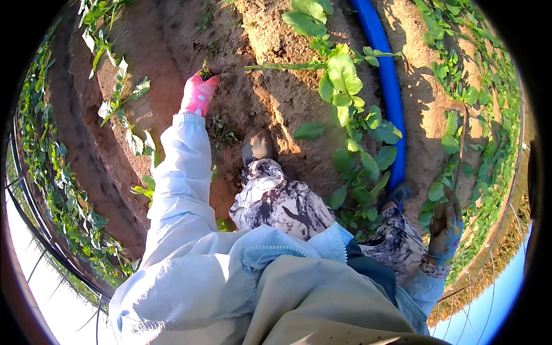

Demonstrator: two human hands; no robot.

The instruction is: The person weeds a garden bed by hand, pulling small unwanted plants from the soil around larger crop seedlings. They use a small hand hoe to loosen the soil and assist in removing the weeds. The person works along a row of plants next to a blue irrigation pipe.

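Note:
My left hand (200, 92), in a pink dotted glove, is low over the soil left of the centre. Its fingertips are closed around a small green weed (206, 71). Small weeds (222, 129) grow in the soil just below that hand. My right hand (446, 228), in a soiled, patterned glove, is at the lower right. It is closed around the wooden handle of a hand hoe (462, 151), whose curved head lies over the leaves further up.
A row of leafy green plants (345, 77) runs between my feet. Beside it lies a blue hose (390, 86). My shoe (258, 146) stands on bare soil. More plant rows (47, 172) line both sides, and thin hoops stand at the left edge.

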